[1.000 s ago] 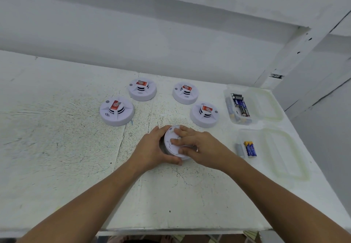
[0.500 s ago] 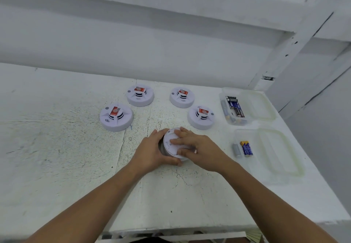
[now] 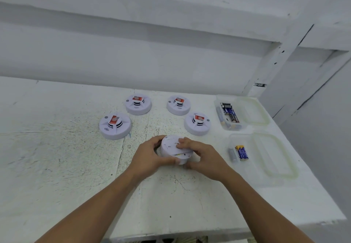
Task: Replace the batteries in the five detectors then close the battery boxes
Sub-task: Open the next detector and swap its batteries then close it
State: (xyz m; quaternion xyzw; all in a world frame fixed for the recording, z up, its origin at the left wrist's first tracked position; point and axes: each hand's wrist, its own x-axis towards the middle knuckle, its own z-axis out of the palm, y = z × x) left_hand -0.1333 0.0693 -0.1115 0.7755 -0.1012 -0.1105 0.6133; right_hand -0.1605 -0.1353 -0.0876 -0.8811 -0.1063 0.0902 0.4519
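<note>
A white round detector [image 3: 171, 148] lies upside down on the table [image 3: 57, 157], tilted up toward me. My left hand [image 3: 150, 157] grips its left side, thumb under the front rim. My right hand [image 3: 205, 159] holds its right side, fingers curled over the back face. Several more detectors stand face up behind it, each with a red label: one at the left [image 3: 115, 125], one at the back left [image 3: 138, 104], one at the back [image 3: 178, 105] and one at the right [image 3: 197, 123]. A clear box [image 3: 228, 115] at the back right holds several batteries. A nearer clear box [image 3: 254, 159] holds a few batteries [image 3: 239, 153].
The wall runs close behind the detectors. The table's right edge passes just beyond the two clear boxes, and its front edge lies under my forearms. Each box has its lid [image 3: 252, 111] hinged open to the right.
The held detector has tipped up a little between my hands, and a seam now shows along its front rim. The view has tilted upward.
</note>
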